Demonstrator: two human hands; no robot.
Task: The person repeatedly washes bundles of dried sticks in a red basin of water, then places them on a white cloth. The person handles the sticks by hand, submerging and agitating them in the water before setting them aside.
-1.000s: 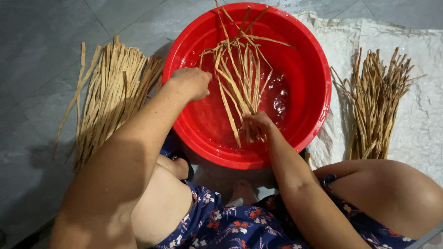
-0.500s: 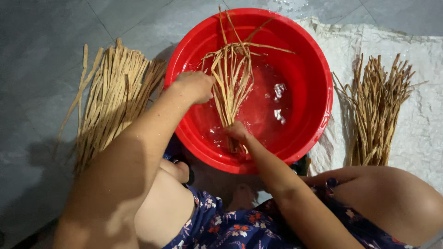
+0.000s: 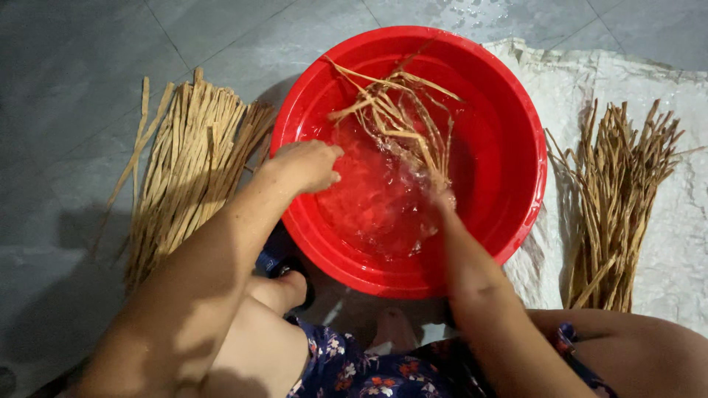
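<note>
A red plastic basin (image 3: 516,110) with water stands on the floor in front of me. My right hand (image 3: 441,197) is down in the water, shut on the lower ends of a bunch of tan fibre strips (image 3: 394,118) that fan up and to the left across the basin. My left hand (image 3: 304,165) rests on the basin's left rim, fingers curled over the edge. The water around my right hand is rippled and blurred.
A pile of pale dry strips (image 3: 184,166) lies on the grey tiled floor left of the basin. A darker bunch of strips (image 3: 616,199) lies on a white woven sack (image 3: 686,243) to the right. My knees and floral clothing (image 3: 369,368) are at the bottom.
My right hand has swept the bunch through the water, tipping it from upright toward the left. The view has shifted, so the basin sits lower in frame. My left hand stays on the rim.
</note>
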